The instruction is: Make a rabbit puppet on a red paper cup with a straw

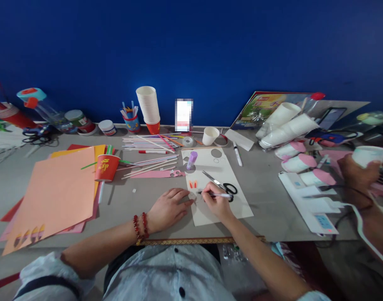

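1. The pen point(221, 195) is in the right hand point(217, 202), its tip at the white paper point(206, 163), below two small orange ear-shaped pieces point(193, 184). Thumb and fingers pinch it near the tip.
2. The left hand point(169, 209) lies palm down, fingers slightly spread, fingertips at the paper's left edge; how hard they press, one cannot tell.
3. The pen should be light, stiff and fairly smooth; the low grip by the tip likely suits it best.
4. The paper seems light and easily shifted or creased, so it is best held flat at its edge, away from the cut holes.
5. Scissors point(220, 184) lie on the paper beside the right hand; the black loops are the safe hold.
6. A blue cup point(132, 124) holds upright strips. Beside it, a tall stack of white cups point(147, 104) rises from a red-based cup point(153, 127).
7. A red cup point(107, 169) stands by the coloured sheets point(59, 188), green straws around it; whether any are inside is unclear.
8. A lidded tub point(107, 128) hides its contents.
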`<state>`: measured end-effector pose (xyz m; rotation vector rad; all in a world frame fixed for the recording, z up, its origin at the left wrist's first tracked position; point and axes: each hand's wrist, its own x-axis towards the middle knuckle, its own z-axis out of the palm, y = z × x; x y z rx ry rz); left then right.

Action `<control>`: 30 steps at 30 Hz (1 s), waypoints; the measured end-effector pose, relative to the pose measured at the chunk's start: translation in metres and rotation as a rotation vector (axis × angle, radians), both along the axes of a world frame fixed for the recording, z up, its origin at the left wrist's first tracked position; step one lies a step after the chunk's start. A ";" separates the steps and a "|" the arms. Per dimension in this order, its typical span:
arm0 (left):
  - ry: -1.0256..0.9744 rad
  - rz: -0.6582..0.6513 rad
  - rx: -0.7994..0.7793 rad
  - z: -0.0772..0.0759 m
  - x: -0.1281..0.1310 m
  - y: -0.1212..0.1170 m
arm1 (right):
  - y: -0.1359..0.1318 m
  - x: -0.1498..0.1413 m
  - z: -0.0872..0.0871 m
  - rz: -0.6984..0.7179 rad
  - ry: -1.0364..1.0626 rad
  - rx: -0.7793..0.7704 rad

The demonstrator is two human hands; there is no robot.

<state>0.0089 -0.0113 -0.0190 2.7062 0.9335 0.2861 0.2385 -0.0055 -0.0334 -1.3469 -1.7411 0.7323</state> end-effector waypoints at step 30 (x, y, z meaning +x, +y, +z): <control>-0.031 0.001 0.018 -0.001 -0.001 0.000 | -0.001 0.002 0.002 0.003 0.010 0.017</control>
